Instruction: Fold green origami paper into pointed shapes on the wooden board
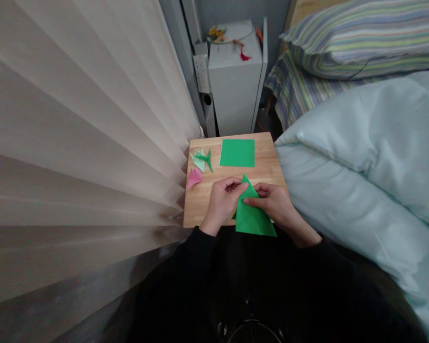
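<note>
A folded green paper point(254, 218) is held up over the front edge of a small wooden table point(209, 202). My left hand point(224, 199) pinches it near its pointed top, thumb on the front. On the other side my right hand point(274, 202) grips the slanted edge, its thumb lying across the paper. A flat green sheet point(237, 153) lies at the back of the table. Folded paper pieces sit at the table's left: a light green one point(199, 164), a dark green one point(209, 160) and a pink one point(194, 177).
Pleated curtains point(103, 124) hang along the left. Behind the table stands a white cabinet point(234, 90) with small decorations on top. A bed with a pale blue quilt point(361, 157) and a striped pillow point(364, 40) borders the table on the right.
</note>
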